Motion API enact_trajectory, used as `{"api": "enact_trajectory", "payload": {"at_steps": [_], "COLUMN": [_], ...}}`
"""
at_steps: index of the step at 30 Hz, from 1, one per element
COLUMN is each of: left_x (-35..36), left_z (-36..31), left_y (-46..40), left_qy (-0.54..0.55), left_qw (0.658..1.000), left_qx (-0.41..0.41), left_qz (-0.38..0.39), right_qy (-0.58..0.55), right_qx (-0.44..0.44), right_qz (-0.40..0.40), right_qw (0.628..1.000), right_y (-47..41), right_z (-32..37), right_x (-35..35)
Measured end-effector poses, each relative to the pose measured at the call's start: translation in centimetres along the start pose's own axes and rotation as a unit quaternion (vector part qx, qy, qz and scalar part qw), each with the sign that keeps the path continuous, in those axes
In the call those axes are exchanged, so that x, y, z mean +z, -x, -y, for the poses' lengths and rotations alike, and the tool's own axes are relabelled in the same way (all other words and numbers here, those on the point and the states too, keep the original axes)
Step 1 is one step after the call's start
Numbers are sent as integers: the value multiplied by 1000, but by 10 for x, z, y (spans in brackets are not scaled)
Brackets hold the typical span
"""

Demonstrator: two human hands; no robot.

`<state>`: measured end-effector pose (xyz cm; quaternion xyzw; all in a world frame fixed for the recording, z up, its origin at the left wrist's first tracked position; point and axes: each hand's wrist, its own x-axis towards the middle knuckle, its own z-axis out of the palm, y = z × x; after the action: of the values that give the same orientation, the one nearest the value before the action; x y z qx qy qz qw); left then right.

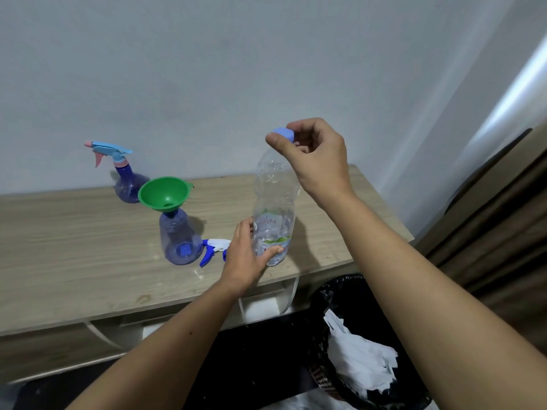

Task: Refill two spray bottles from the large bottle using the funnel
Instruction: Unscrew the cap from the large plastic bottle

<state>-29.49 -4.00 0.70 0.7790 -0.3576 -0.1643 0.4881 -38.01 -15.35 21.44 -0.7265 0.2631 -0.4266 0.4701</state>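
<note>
The right hand point(315, 156) pinches the light blue cap point(283, 134) between thumb and fingertips at the top of the large clear water bottle point(275, 208); whether the cap is seated on the neck or just lifted off it cannot be told. The left hand point(247, 255) is wrapped round the lower part of that bottle, over its label, thumb in front. The bottle stands upright on the wooden bench point(74, 241), near its front right edge, and looks nearly empty.

Just left of the left hand lies a blue-and-white trigger sprayer head point(213, 250), flat on the bench. Touching it on the left stands a clear blue spray bottle point(177, 241) with its top off and a green funnel point(164, 192) sitting in its neck. Behind the funnel, closer to the wall point(207, 69), a second blue spray bottle point(125, 179) stands with its pink-and-blue trigger head on.

Below the bench's right end is a dark waste bin point(328, 309) lined with a black bag and holding crumpled white paper point(361, 362). A brown curtain point(503, 232) hangs at the far right.
</note>
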Motion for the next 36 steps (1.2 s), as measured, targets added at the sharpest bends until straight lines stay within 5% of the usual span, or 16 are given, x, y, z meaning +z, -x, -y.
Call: {"api": "enact_trajectory", "payload": {"at_steps": [10, 36], "left_x": [4, 0], "left_z": [5, -1], "left_y": [1, 5], "left_qy": [30, 2], "left_qw": [999, 1000], "left_qx": [-6, 0], "left_qz": [-14, -2], "right_qy": [51, -18], "right_qx": [-47, -82], "right_qz": [75, -2], "right_qw": [995, 996], "right_y": [-6, -6], "right_z": [-3, -3], "right_x": [-1, -22]}}
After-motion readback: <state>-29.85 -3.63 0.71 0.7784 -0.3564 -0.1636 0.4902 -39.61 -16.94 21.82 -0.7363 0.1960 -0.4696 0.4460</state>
